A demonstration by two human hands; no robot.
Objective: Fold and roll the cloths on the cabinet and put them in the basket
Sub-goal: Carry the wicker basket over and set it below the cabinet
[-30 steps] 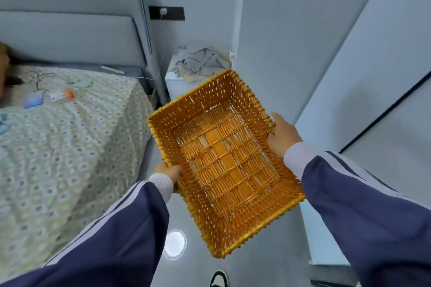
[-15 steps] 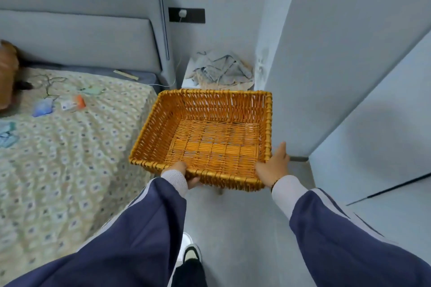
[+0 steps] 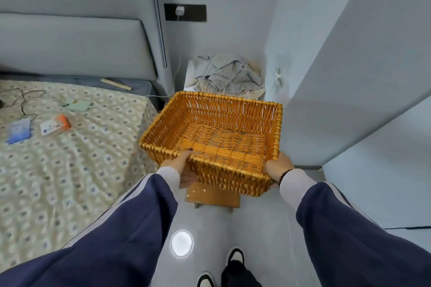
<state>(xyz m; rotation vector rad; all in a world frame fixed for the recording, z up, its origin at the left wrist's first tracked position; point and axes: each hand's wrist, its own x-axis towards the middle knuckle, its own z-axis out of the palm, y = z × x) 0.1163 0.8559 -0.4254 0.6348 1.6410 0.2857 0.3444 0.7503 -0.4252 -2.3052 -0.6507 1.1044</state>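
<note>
An empty orange wicker basket (image 3: 235, 177) hangs level in front of me, above a small wooden stool. My left hand (image 3: 180, 165) grips its near rim at the left, thumb over the edge. At the near right corner, my right hand (image 3: 276, 166) holds the rim. Behind the basket, a heap of crumpled grey and beige cloths (image 3: 229, 74) lies on the white bedside cabinet (image 3: 188, 77) in the corner.
A bed (image 3: 70, 158) with a patterned cover fills the left, with a phone, cables and small boxes on it. A wooden stool (image 3: 212, 197) stands on the floor under the basket. A grey wardrobe panel (image 3: 349, 77) rises on the right.
The basket has gone from tilted toward me to level and has moved forward toward the cabinet. Both hands shifted from its side rims to the near rim. The stool came into view.
</note>
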